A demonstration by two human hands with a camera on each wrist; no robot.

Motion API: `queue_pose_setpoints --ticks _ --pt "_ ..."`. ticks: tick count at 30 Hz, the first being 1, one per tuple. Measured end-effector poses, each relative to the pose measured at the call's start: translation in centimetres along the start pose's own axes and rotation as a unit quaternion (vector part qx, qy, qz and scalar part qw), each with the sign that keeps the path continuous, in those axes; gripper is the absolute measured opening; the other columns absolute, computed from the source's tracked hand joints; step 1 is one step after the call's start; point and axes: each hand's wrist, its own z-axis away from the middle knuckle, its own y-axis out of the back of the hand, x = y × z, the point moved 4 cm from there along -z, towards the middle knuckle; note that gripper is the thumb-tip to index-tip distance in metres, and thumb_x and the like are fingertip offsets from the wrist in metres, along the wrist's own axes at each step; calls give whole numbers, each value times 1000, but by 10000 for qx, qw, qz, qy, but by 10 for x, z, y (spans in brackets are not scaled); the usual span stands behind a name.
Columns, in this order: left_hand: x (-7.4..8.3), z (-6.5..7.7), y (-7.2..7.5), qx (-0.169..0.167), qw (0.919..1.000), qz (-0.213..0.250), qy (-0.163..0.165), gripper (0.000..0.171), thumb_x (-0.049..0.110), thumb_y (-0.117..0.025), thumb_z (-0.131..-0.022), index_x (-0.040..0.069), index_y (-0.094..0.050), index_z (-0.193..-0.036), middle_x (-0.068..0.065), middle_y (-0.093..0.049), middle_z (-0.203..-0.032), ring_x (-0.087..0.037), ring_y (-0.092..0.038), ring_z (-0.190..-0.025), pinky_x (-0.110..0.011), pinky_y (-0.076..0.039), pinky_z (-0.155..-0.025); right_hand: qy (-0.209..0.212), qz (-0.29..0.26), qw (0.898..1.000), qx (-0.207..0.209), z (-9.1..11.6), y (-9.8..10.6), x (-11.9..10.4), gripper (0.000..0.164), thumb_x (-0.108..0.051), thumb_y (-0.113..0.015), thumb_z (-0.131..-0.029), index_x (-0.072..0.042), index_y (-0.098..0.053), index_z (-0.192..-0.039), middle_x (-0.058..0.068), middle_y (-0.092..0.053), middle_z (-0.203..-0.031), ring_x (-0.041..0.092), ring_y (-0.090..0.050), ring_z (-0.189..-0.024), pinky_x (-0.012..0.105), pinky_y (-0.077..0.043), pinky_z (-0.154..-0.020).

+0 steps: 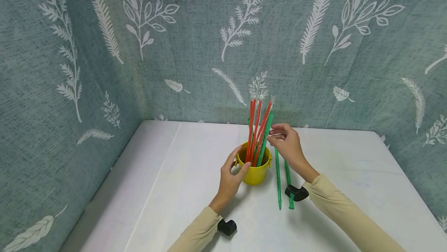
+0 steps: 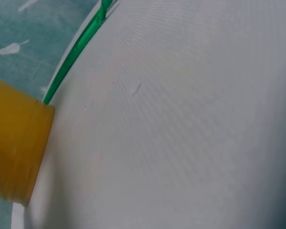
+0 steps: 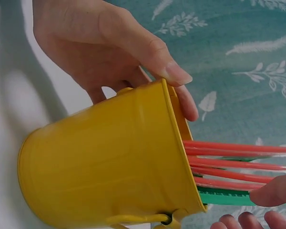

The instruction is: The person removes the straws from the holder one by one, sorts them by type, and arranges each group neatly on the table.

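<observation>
A small yellow bucket (image 1: 254, 175) stands upright on the white table, holding several red straws (image 1: 251, 132) in clear wrappers and long green wrapped straws (image 1: 264, 139) with dark lettering. My left hand (image 1: 229, 180) grips the bucket's rim from the left, thumb in front, as the right wrist view also shows. At the upper part of the green straws, my right hand (image 1: 287, 147) has its fingers bent loosely. The right thumb (image 3: 275, 190) overlaps one green straw, while the other fingertips stand apart from it.
Two more green wrapped straws (image 1: 278, 178) lie on the white table (image 1: 167, 205) right of the bucket, under the right forearm. A patterned teal curtain (image 1: 195, 50) borders the table at the back and sides. Black wrist cameras (image 1: 227, 227) sit by the sleeves.
</observation>
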Motion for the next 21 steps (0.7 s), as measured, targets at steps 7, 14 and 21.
queue_pose_setpoints --ticks 7,14,21 --pt "1 1 1 36 10000 -42 34 51 14 -57 -85 7 -39 -132 -8 -43 -132 -19 -38 -121 -49 -35 -87 -150 36 9999 15 -3 -7 4 36 -7 -61 -81 -1 -47 -113 16 -55 -101 25 -58 -86 31 -50 -68" --pt "1 2 1 52 10000 -49 39 51 14 -57 -85 6 -39 -131 -9 -42 -132 -22 -37 -121 -49 -35 -87 -287 155 9994 79 -7 -14 9 34 -8 -64 -79 -2 -49 -109 14 -59 -92 21 -60 -79 28 -50 -67" --pt "1 0 -1 59 9999 -108 10 51 14 -58 -85 6 -39 -131 -9 -43 -131 -20 -37 -121 -47 -36 -86 -285 -85 9995 83 -7 -13 9 32 -6 -62 -79 -1 -49 -108 15 -56 -93 24 -60 -80 33 -50 -68"
